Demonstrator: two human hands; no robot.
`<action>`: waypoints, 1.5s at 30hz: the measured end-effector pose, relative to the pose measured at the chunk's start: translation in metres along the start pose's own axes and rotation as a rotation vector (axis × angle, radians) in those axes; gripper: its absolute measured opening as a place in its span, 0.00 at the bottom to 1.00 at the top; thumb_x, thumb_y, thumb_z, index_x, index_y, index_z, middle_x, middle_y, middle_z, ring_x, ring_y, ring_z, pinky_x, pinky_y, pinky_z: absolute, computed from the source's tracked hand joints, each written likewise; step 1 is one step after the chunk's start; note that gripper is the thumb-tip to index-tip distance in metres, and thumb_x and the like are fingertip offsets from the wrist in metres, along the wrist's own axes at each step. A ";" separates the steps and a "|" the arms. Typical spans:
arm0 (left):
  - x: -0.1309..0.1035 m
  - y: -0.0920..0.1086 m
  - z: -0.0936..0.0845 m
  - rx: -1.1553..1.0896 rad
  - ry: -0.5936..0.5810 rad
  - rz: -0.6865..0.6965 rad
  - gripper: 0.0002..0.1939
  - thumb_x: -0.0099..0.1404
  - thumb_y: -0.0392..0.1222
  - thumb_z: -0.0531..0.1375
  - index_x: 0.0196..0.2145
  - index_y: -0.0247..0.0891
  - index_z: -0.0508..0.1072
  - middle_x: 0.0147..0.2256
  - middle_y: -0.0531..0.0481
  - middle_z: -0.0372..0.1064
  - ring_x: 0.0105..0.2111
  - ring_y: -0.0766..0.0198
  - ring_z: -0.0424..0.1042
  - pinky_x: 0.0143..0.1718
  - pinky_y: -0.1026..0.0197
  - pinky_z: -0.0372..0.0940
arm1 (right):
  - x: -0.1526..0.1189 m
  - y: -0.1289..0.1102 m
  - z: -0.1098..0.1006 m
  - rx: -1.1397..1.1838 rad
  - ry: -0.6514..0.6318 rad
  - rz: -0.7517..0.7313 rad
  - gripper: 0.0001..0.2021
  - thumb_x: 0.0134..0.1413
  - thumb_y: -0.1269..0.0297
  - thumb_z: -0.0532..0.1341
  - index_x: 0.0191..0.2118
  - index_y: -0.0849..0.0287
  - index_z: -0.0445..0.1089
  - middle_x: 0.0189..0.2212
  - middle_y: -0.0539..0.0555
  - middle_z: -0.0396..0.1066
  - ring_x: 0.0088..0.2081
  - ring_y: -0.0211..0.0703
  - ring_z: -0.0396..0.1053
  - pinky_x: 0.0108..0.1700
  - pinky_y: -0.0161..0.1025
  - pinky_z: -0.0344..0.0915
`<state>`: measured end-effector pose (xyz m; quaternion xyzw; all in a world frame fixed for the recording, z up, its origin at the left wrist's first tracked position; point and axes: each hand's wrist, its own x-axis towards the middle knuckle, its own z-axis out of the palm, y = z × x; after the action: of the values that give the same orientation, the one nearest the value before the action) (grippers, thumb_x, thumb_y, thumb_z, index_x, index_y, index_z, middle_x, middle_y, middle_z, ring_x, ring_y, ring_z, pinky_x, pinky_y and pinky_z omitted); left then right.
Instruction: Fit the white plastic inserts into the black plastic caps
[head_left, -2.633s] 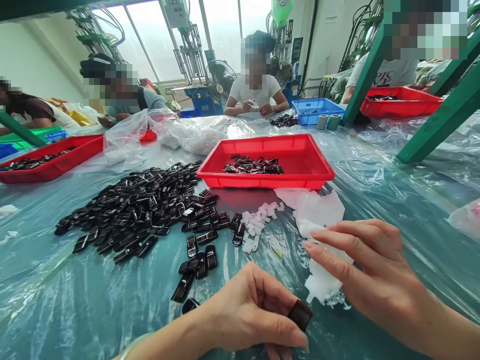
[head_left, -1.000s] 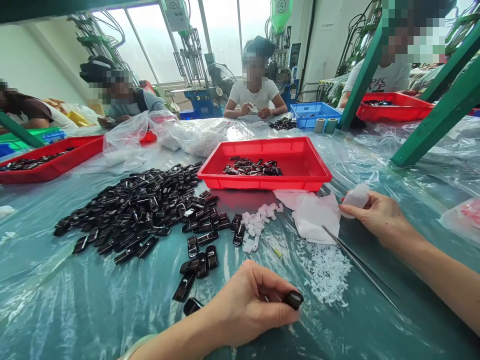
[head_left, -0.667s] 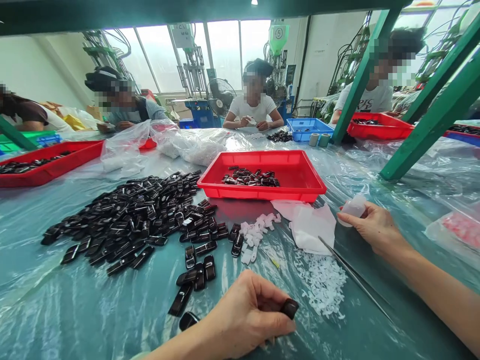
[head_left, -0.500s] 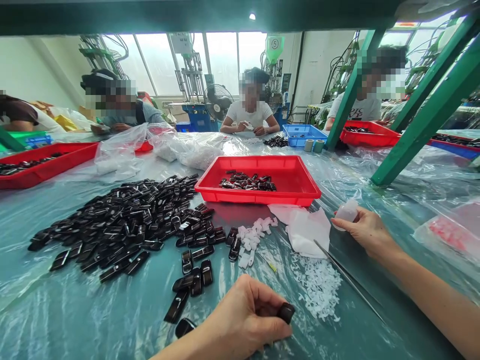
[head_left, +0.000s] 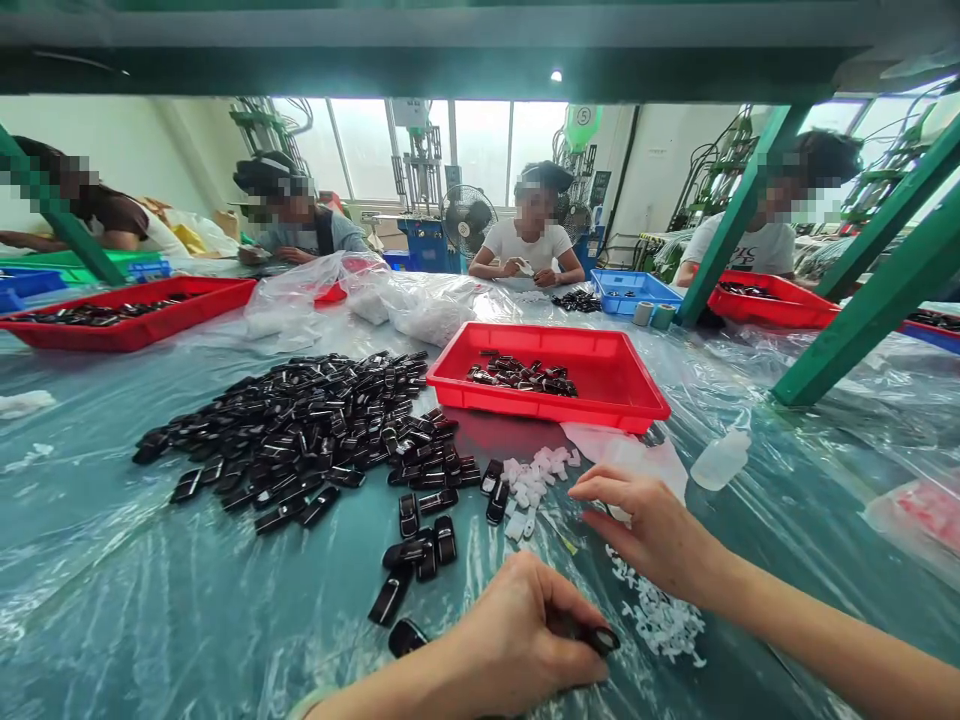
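My left hand (head_left: 536, 635) is closed on a dark glossy part (head_left: 602, 638) near the front edge of the view. My right hand (head_left: 652, 525), empty with thumb and fingers apart, hovers just right of a little heap of white pieces (head_left: 534, 482). Below it lie small white scraps (head_left: 664, 622). A translucent bottle (head_left: 721, 458) lies on the plastic sheet beyond my right wrist. Left of my hands spreads a big pile of black parts (head_left: 300, 430), with several loose ones (head_left: 409, 552) nearer to me. The tweezers are mostly hidden by my right hand and arm.
A red tray (head_left: 547, 405) with some dark parts stands behind the white pieces. Another red tray (head_left: 135, 330) is at the left. A green post (head_left: 862, 310) rises at the right. Several people sit across the table, near a blue tray (head_left: 634, 292) and plastic bags (head_left: 427, 305).
My right hand has let go of the bottle, which now lies on the table, and has moved left toward the white pieces. My left hand still holds the dark part. The view has shifted.
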<state>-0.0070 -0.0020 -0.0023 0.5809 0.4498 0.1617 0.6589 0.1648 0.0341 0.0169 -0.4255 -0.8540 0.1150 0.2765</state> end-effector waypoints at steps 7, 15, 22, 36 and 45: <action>0.003 -0.004 -0.002 -0.046 -0.007 -0.044 0.12 0.41 0.36 0.63 0.27 0.33 0.79 0.13 0.58 0.61 0.14 0.73 0.55 0.17 0.68 0.50 | 0.032 0.006 0.042 -0.092 -0.096 -0.015 0.06 0.58 0.66 0.56 0.38 0.63 0.67 0.34 0.51 0.68 0.34 0.37 0.68 0.36 0.39 0.67; 0.006 -0.006 -0.002 -0.172 -0.019 -0.067 0.08 0.41 0.38 0.64 0.23 0.32 0.76 0.14 0.57 0.61 0.16 0.71 0.60 0.19 0.67 0.58 | -0.001 -0.005 0.014 0.034 -0.050 0.002 0.11 0.55 0.75 0.51 0.42 0.59 0.67 0.31 0.53 0.67 0.30 0.38 0.67 0.31 0.36 0.64; 0.005 -0.006 -0.002 -0.123 -0.027 -0.040 0.10 0.44 0.39 0.63 0.26 0.32 0.77 0.16 0.56 0.62 0.17 0.71 0.61 0.19 0.69 0.58 | -0.040 -0.020 -0.005 0.489 0.008 0.059 0.05 0.51 0.73 0.59 0.30 0.56 0.70 0.26 0.49 0.70 0.27 0.35 0.68 0.28 0.32 0.64; 0.005 -0.003 -0.001 -0.138 -0.057 -0.011 0.09 0.48 0.36 0.61 0.28 0.30 0.77 0.16 0.56 0.62 0.17 0.73 0.61 0.19 0.71 0.59 | -0.049 -0.024 0.007 0.367 0.168 -0.134 0.12 0.47 0.78 0.60 0.35 0.53 0.73 0.27 0.50 0.71 0.25 0.34 0.68 0.26 0.28 0.66; 0.005 -0.001 -0.001 -0.138 -0.052 -0.012 0.08 0.48 0.36 0.61 0.27 0.30 0.78 0.15 0.56 0.61 0.16 0.73 0.61 0.18 0.71 0.58 | -0.052 -0.024 0.005 0.289 0.133 -0.199 0.12 0.49 0.80 0.57 0.35 0.56 0.70 0.27 0.52 0.69 0.28 0.36 0.65 0.29 0.32 0.66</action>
<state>-0.0051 0.0016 -0.0057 0.5354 0.4236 0.1733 0.7099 0.1713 -0.0214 0.0039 -0.3016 -0.8464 0.1802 0.4003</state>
